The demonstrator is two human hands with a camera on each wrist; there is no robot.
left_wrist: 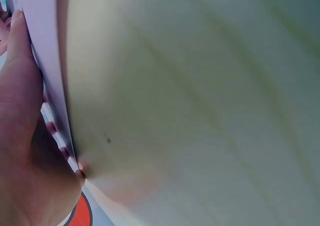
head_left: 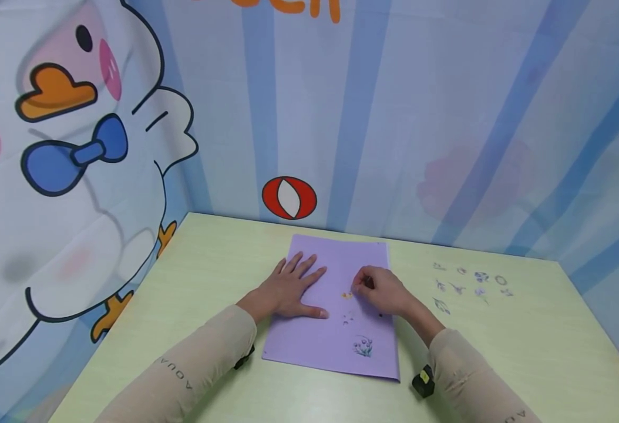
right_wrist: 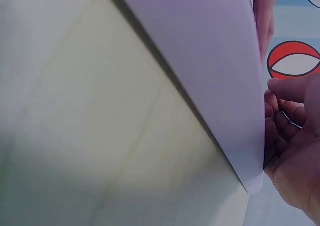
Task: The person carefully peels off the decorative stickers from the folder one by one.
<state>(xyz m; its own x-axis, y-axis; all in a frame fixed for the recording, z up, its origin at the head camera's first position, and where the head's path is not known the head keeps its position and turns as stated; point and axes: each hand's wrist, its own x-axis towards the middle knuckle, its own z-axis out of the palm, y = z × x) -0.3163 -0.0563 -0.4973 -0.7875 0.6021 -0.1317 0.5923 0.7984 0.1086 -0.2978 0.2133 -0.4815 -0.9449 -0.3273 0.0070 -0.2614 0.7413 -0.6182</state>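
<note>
A purple sheet of paper (head_left: 336,258) lies on the table. The left hand (head_left: 292,289) rests flat on its left part, fingers spread and thumb pointing right. Near the middle of the sheet, the right hand (head_left: 380,289) has curled fingers, with thumb and forefinger pinching at the edge of a small yellow sticker (head_left: 347,295). Below it on the paper are a faint small sticker (head_left: 347,319) and a purple flower sticker with green leaves (head_left: 363,346). In the right wrist view, the right hand (right_wrist: 295,146) stands at the paper's edge; its fingertips are partly hidden.
Several small clear stickers (head_left: 458,288) with flower and leaf prints lie in loose rows on the table (head_left: 500,346), right of the paper. Behind the table hangs a printed cloth (head_left: 309,117) with blue stripes and a cartoon bird. A black wrist device (head_left: 423,381) sits below the right wrist.
</note>
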